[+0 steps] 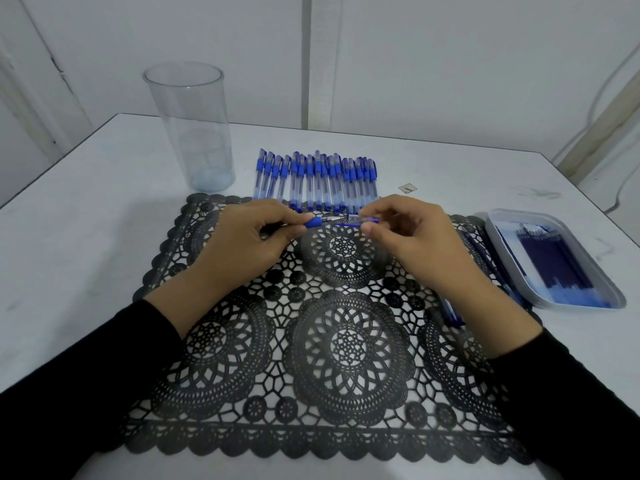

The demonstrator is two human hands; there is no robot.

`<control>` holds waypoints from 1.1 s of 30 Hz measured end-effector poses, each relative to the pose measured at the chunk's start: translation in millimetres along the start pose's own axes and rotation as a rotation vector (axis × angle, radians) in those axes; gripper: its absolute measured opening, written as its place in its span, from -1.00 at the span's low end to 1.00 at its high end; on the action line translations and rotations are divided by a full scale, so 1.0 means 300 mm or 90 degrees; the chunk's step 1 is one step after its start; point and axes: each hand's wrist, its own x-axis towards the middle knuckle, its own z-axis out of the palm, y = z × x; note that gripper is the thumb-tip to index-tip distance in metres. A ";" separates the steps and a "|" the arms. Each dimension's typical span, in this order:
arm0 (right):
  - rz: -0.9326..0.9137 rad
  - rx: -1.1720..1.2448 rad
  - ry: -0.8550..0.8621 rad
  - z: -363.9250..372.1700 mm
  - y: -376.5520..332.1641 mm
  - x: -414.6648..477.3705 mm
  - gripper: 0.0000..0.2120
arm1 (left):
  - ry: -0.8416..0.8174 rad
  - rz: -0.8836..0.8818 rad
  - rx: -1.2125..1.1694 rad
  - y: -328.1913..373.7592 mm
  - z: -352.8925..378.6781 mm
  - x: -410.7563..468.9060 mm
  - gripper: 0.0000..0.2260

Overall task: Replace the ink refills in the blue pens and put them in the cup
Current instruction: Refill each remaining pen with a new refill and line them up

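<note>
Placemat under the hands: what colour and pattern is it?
The placemat is black lace with round medallions; head view.

My left hand (242, 233) hides most of the grip piece (313, 222) it pinches, my right hand (408, 233) much of the barrel (363, 220). My right wrist covers the loose pens (453, 315) beside the tray (498, 247); its refills (554, 261) blur together.

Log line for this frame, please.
pen: pulled apart | left hand: grips blue grip end | right hand: pinches clear barrel | cup: empty
</note>
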 end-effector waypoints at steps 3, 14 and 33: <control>-0.015 0.029 -0.002 0.003 -0.008 -0.002 -0.86 | -0.006 0.003 -0.008 0.004 0.003 -0.001 -0.79; -0.039 0.005 0.070 0.020 -0.024 -0.001 -0.90 | -0.013 0.021 -0.015 0.017 0.010 0.000 -0.76; 0.015 0.127 -0.022 0.051 -0.041 -0.016 -0.88 | 0.002 0.067 -0.011 0.015 0.023 -0.011 -0.79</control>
